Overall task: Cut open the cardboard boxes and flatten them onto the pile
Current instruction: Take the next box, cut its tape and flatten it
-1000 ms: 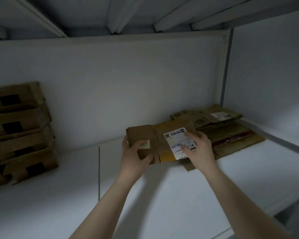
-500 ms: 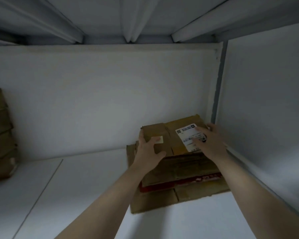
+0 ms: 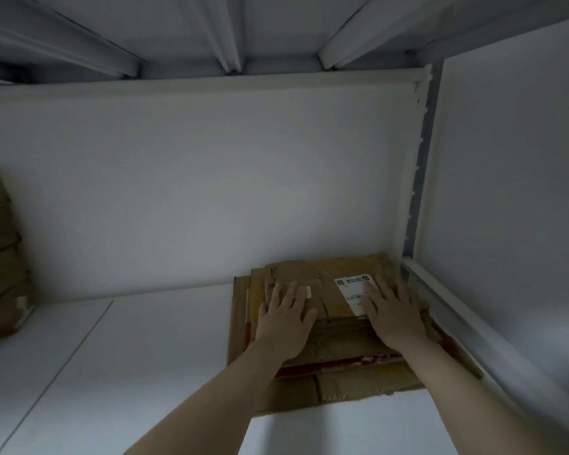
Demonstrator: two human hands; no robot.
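While fingers lie spread, left hand (image 3: 284, 320) and right hand (image 3: 395, 318) press flattened box (image 3: 334, 290).

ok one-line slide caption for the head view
Left hand and right hand press a flattened box onto the cardboard pile on a white shelf.

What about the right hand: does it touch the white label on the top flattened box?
Touching. The head view shows the right hand lying flat, its fingers overlapping the white label's right edge on the flattened box.
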